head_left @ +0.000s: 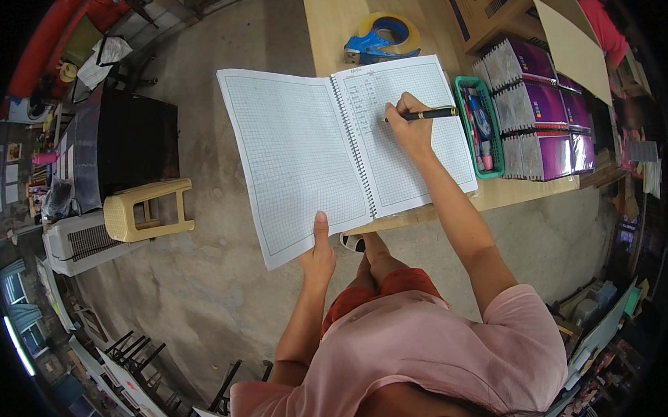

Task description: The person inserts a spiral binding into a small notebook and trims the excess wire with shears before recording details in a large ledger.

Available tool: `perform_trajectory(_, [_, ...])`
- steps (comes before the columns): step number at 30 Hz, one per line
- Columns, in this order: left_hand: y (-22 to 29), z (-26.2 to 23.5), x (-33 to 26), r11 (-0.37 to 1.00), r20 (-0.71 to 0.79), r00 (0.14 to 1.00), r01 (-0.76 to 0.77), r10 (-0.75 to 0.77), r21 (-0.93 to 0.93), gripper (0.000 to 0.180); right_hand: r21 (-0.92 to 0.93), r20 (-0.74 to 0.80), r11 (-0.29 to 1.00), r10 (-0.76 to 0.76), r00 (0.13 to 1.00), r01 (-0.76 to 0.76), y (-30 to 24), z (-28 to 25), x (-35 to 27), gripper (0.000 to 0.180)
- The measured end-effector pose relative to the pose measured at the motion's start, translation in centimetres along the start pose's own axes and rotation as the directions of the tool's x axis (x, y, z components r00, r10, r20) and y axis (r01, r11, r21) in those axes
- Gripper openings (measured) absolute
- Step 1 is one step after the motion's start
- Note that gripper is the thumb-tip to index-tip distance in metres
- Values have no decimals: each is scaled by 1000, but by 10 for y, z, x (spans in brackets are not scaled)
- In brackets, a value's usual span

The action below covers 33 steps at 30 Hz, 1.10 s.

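A large spiral-bound notebook [302, 151] with squared pages lies open, its right half on a wooden table [335, 25], its left half hanging past the table's edge. My left hand [319, 254] grips the lower edge of the left page, thumb on top. My right hand [410, 125] rests on the right page and holds a black pen [428, 114] with its tip on the paper. Handwriting fills the top of that page.
On the table: a tape dispenser [381, 38], a green basket of pens [480, 126], stacks of purple booklets [540, 117] and a cardboard box [489, 8]. A yellowish plastic stool [146, 209] and a dark cabinet [129, 138] stand on the concrete floor at left.
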State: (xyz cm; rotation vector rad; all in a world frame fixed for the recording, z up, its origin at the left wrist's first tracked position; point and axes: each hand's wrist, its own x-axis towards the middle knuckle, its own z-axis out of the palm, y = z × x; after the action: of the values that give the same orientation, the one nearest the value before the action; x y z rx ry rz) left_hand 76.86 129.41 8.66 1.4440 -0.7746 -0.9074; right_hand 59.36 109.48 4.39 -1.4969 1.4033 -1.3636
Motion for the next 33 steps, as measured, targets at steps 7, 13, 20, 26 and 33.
perform_trajectory(7, [-3,-2,-1,1000,15,1000,14,-14,19,34,-7,1,1000,13,1000,-13,0,2,0,38])
perform_trajectory(13, [3,0,1,999,3,1000,4,-4,46,34,-33,-8,999,25,1000,-25,-3,3,-2,38])
perform_trajectory(20, [-1,-1,1,1000,29,999,-21,21,9,34,-26,11,1000,8,1000,-8,-1,4,-2,38])
perform_trajectory(26, [4,0,2,998,36,999,-34,33,44,33,-31,9,999,15,1000,-14,-2,4,-2,38])
perform_trajectory(33, [-3,-3,-1,999,42,999,-26,24,45,33,-26,14,1000,11,1000,-11,1,5,-2,38])
